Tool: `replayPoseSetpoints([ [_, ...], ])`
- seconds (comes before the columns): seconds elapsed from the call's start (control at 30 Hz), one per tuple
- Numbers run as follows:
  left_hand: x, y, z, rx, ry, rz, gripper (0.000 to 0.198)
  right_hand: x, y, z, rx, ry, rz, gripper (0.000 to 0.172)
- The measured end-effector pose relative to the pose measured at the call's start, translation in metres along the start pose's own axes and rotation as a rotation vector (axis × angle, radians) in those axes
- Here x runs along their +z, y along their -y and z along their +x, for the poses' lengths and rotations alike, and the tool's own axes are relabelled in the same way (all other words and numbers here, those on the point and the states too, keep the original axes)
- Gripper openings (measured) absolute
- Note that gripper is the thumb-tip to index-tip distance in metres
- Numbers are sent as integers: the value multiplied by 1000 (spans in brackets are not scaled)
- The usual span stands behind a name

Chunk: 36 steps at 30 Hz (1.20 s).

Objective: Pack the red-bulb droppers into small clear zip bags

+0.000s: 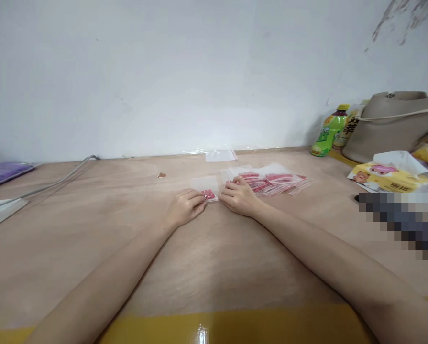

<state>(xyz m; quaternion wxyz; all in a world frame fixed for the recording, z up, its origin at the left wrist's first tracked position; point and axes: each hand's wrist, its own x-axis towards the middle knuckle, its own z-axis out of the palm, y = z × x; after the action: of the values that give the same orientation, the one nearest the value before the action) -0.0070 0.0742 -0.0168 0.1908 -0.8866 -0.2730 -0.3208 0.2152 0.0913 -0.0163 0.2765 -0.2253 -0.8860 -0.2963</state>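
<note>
A small clear plastic bag (pixel 203 184) lies flat on the brown-covered table, with red pieces (pixel 208 194) near its front edge. My left hand (pixel 188 206) is at the bag's left front corner, fingers closed together on its edge. Just right of the bag, my right hand (pixel 239 197) has curled fingers; its fingertips are partly hidden, so what they hold does not show clearly. Beside and behind that hand is a loose pile of similar clear bags (pixel 280 179) with red contents, overlapping one another.
Flat clear packaging (pixel 220 156) lies by the wall. To the right stand a green bottle (pixel 330 131), a beige bag (pixel 386 126) and a yellow tissue pack (pixel 389 177); a blurred dark object (pixel 403 224) is nearer. At left are a purple item (pixel 5 174), a cable (pixel 61 180) and a white power strip (pixel 5 212).
</note>
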Motion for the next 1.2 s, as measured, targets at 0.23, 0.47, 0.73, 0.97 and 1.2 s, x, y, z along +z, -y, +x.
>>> replayPoseSetpoints([
  [0.23,13,-9,11,13,8,10,17,0,2,5,20,-5,34,29],
  [0.47,11,-11,15,71,14,73,20,-2,11,8,35,9,60,28],
  [0.73,10,-11,16,136,67,93,27,-3,16,10,32,21,37,29],
  [0.97,-1,-9,14,154,93,143,24,-5,12,5,64,3,46,27],
  [1.2,-24,7,-10,172,113,193,18,-6,9,4,89,0,55,27],
])
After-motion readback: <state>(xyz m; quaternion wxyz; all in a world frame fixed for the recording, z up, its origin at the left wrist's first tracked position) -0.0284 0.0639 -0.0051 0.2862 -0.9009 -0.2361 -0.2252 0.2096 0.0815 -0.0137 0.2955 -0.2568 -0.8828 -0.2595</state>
